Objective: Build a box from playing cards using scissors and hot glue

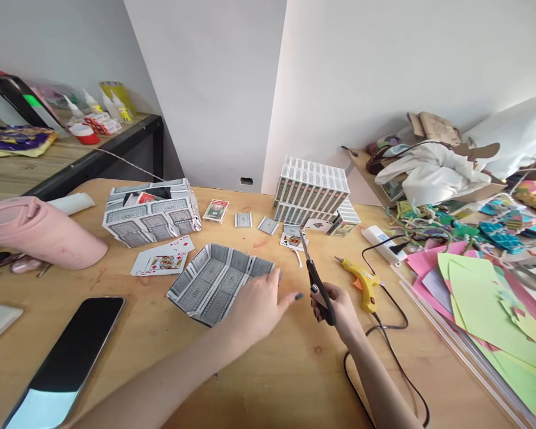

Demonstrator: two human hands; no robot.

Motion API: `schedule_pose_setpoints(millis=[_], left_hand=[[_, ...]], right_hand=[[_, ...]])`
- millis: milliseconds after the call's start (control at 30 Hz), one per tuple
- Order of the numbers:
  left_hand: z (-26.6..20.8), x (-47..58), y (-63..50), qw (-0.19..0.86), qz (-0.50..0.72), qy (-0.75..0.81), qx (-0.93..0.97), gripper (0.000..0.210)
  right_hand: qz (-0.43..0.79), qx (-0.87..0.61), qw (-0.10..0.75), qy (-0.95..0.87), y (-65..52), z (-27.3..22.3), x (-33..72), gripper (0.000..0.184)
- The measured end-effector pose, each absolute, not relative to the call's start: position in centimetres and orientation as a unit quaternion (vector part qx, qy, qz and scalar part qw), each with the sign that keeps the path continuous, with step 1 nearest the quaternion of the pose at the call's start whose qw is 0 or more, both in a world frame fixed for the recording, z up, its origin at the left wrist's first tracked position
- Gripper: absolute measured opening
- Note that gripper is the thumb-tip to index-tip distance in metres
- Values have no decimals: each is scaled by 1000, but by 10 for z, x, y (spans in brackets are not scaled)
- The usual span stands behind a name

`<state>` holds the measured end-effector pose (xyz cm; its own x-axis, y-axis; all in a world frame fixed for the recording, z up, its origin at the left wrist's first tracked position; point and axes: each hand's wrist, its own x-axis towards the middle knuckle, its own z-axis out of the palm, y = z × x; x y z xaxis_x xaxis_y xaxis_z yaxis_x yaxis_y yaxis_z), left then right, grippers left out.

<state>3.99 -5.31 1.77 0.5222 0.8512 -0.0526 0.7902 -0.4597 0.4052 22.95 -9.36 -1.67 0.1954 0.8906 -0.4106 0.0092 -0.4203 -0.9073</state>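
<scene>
My right hand (339, 313) grips a pair of black-handled scissors (312, 268), blades pointing up and away from me. Over the right side of a shallow tray made of grey-backed playing cards (217, 280) is my left hand (259, 307). Its thumb sticks out to the right, apart from the fingers, whose tips are partly hidden. Whether it touches the tray's wall is unclear. Beyond the scissor tips lie a face-up king card (291, 239) and a thin white strip (299, 258). A fan of face-up cards (163, 257) rests left of the tray.
A yellow glue gun (361, 283) with a black cord lies at right, near a white power strip (384, 243). Card boxes (310, 187) are stacked at the back. A card-covered box (152, 214), pink tumbler (44, 232) and phone (71, 351) occupy the left; coloured paper (473, 292) the right.
</scene>
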Motion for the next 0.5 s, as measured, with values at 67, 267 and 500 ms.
schedule_pose_setpoints(millis=[67, 267, 500], left_hand=[[10, 43, -66, 194, 68, 466, 861, 42], [-1, 61, -69, 88, 35, 484, 870, 52], [-22, 82, -74, -23, 24, 504, 863, 38]], right_hand=[[548, -628, 419, -359, -97, -20, 231, 47], [669, -538, 386, -339, -111, -20, 238, 44], [674, -590, 266, -356, -132, -9, 244, 52]])
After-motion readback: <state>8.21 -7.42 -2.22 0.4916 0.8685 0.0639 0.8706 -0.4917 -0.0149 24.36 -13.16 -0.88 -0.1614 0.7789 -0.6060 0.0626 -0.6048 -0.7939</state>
